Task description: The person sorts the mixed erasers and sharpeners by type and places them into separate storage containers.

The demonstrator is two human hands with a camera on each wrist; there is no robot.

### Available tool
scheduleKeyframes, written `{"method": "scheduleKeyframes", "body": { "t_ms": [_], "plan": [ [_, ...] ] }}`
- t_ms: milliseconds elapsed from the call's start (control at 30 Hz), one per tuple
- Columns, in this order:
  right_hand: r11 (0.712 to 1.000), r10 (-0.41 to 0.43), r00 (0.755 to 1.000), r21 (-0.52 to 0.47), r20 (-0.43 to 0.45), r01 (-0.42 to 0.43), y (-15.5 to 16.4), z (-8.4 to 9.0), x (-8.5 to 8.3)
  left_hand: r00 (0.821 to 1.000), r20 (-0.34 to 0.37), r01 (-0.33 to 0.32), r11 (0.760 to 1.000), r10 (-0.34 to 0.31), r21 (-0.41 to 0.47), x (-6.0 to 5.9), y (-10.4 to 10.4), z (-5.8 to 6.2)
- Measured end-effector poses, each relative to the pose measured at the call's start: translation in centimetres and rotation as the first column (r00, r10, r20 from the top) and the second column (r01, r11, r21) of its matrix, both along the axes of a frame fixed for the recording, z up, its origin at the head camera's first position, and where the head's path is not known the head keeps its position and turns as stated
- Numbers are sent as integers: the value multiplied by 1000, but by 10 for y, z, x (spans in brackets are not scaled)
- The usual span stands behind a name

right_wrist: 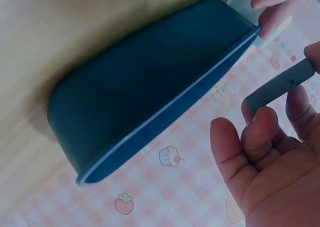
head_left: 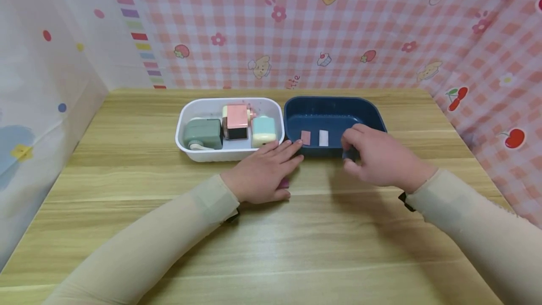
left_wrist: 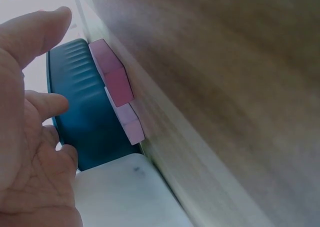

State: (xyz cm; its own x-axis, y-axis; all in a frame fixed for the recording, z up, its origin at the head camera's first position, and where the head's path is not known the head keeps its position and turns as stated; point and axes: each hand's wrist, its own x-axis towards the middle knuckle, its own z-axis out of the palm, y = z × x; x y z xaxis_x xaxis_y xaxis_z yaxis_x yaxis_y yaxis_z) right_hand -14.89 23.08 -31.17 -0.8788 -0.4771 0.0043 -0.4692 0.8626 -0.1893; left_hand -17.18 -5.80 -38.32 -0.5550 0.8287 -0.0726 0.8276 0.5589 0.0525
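Observation:
My right hand (head_left: pixel 378 156) pinches a small dark grey-blue block, like an eraser (right_wrist: pixel 280 86), between thumb and fingers. It is at the near right rim of a dark blue bin (head_left: pixel 334 102). Inside that bin lie a flat pink eraser-like block (head_left: pixel 306 138) and a white one (head_left: pixel 323 138). My left hand (head_left: pixel 264 171) lies with fingers straight, their tips at the near rims where the two bins meet. Beneath it, a deep pink block (left_wrist: pixel 112 72) and a paler pink block (left_wrist: pixel 127 119) rest on the table beside the blue bin; the head view shows just a sliver.
A white bin (head_left: pixel 230 156) stands left of the blue one. It holds a green pencil sharpener (head_left: pixel 203 133), a pink one (head_left: pixel 237 116) and a mint-and-cream one (head_left: pixel 264 131). Wood-grain table (head_left: pixel 271 248) extends towards me; patterned cloth (head_left: pixel 254 22) hangs behind and at the sides.

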Motion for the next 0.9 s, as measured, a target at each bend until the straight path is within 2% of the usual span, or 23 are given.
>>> {"method": "scheduleKeyframes", "body": {
  "t_ms": [567,900],
  "plan": [
    [999,-38,999,35,25,37,0,9,-12,1000,-3,-2,1000,2,-7,0,0,-1],
    [997,-66,998,36,3,66,0,10,-19,1000,-9,4,1000,-4,-3,0,-1,-1]
  ]
}}
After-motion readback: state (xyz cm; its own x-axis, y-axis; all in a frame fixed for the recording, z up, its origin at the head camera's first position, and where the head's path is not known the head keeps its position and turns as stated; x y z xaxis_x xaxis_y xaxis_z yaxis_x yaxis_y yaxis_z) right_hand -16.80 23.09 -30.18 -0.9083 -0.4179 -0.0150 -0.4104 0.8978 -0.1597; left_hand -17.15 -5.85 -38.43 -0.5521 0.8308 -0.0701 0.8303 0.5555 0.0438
